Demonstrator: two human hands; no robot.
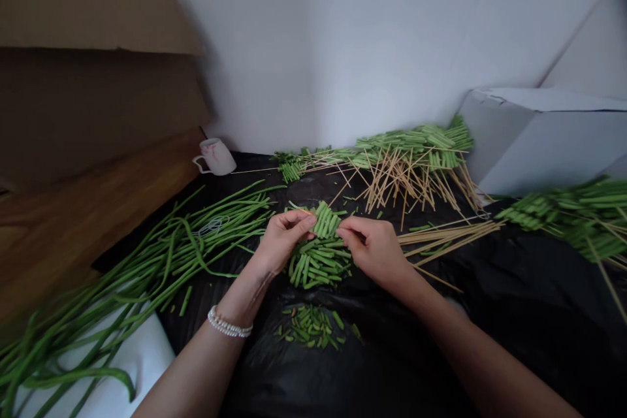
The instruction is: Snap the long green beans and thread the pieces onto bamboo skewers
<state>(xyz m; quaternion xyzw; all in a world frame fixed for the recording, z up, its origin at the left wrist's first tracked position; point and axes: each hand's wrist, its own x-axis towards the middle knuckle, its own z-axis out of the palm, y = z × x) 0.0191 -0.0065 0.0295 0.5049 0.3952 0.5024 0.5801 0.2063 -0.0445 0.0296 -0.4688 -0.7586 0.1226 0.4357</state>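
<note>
A row of short green bean pieces lies side by side between my two hands, with a thin wooden stick at its left end. My left hand pinches the stick and the left end of the row. At the right end, my right hand has its thumb and fingertips pressed together; what they hold is too small to make out. Just below the hands lies a pile of cut bean pieces. Nearer to me is a small heap of short bean ends.
Long whole beans spread across the left. Bare sticks lie to the right. Skewered beans are stacked at the back, and more at the far right. A mug, cardboard box and white box border the black sheet.
</note>
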